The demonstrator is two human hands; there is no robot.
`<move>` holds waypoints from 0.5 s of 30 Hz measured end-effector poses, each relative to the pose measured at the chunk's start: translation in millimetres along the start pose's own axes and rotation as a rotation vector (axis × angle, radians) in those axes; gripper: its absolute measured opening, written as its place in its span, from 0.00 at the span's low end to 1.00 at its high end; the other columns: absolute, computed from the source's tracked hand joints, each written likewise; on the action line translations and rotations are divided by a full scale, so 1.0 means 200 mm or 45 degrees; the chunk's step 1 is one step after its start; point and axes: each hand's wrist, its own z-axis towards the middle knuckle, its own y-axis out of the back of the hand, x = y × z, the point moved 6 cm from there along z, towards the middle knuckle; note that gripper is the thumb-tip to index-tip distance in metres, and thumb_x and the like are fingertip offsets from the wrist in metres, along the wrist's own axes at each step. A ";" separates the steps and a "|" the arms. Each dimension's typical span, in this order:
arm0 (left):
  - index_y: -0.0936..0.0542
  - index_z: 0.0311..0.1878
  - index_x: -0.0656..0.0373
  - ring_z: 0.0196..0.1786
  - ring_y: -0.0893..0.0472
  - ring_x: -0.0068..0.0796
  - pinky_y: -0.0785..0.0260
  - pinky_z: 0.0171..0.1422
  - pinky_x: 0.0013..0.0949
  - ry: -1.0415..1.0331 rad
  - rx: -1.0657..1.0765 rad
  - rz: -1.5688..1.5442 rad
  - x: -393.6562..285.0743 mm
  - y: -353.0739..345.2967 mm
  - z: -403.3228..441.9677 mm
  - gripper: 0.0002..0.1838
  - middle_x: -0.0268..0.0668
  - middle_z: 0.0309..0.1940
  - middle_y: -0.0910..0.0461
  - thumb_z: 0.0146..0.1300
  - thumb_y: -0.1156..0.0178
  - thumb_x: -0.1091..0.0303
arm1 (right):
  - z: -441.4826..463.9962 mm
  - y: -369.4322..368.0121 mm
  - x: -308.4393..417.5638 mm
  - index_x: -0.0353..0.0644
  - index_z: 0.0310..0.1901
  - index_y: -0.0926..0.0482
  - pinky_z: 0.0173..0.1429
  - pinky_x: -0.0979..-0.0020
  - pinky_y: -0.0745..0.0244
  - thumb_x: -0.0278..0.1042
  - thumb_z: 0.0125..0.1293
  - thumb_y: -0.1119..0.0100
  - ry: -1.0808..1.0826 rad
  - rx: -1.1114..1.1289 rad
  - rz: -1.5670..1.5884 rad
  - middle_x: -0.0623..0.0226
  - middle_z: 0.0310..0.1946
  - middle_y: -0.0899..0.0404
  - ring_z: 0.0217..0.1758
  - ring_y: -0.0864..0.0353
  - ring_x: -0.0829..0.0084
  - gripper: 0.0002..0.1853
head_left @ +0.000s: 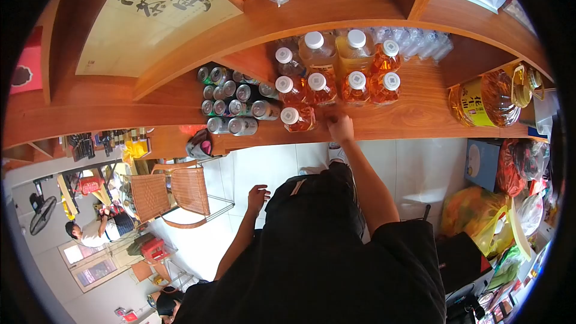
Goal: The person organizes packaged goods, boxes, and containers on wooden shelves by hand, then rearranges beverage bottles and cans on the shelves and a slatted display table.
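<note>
My right hand (340, 128) reaches onto the wooden shelf at its front edge. It is close beside a bottle of amber drink (298, 119) with a white cap, and its fingers are dark and blurred. Behind it stand several more amber bottles, among them one bottle (321, 89) in the middle and another (355, 87) to its right. Two larger bottles of paler liquid, one of them here (356, 54), are at the back. My left hand (258, 197) hangs free below the shelf, away from the bottles, with its fingers loosely apart and nothing in them.
Several drink cans (242, 126) lie left of the bottles. A big oil jug (486, 101) is on the right, and clear plastic bottles (414, 43) lie behind. Below are a wicker chair (187, 191), a blue box (482, 162) and filled bags (474, 213). Other people are at the lower left.
</note>
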 end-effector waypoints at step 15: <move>0.21 0.55 0.62 0.32 0.18 0.24 0.25 0.36 0.27 0.039 0.078 -0.221 0.43 -0.07 -0.20 0.14 0.40 0.35 0.16 0.70 0.46 0.70 | -0.33 -0.01 0.11 0.61 0.70 0.30 0.31 0.56 0.16 0.27 0.63 0.47 -0.368 0.573 -0.106 0.48 0.32 0.15 0.26 0.14 0.55 0.32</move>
